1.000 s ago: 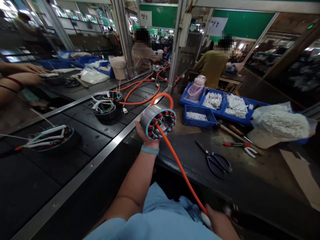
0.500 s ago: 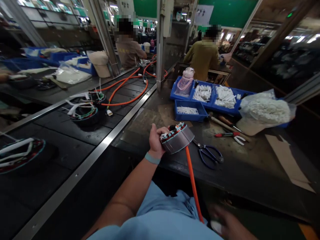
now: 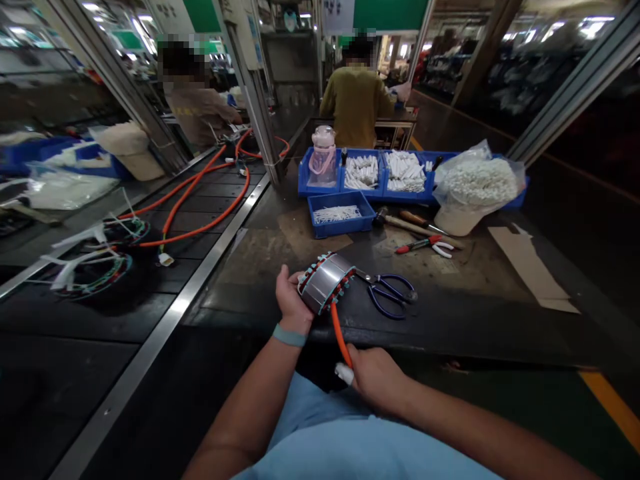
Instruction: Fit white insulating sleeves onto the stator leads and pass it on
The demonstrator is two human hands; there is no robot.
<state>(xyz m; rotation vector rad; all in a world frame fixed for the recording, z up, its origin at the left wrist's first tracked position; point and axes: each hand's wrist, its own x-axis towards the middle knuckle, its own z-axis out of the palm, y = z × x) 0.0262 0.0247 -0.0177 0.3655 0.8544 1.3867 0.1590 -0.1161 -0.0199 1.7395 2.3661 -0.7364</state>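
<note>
My left hand [image 3: 294,299] grips a motor stator [image 3: 327,281], a steel ring with teal and red windings along both edges, tilted on its side above the bench's near edge. An orange cable [image 3: 339,330] runs down from the stator. Around that cable my right hand [image 3: 379,379] is closed, below the ring. White wrapping [image 3: 345,373] shows at the thumb side of this hand; whether it covers a finger or is a separate piece I cannot tell. Blue-handled scissors [image 3: 391,293] lie on the bench just right of the stator.
Blue bins [image 3: 384,175] of white sleeves and a small blue tray [image 3: 340,213] stand at the back. A hammer [image 3: 400,221], red-handled pliers [image 3: 420,244] and cardboard [image 3: 533,268] lie rightward. The conveyor [image 3: 165,293] carries stators [image 3: 95,277] with orange cables. Two people sit beyond.
My right hand has come up from the lower right and now holds the orange cable. The stator has turned, showing its outer steel side and lower windings. My view has swung right.
</note>
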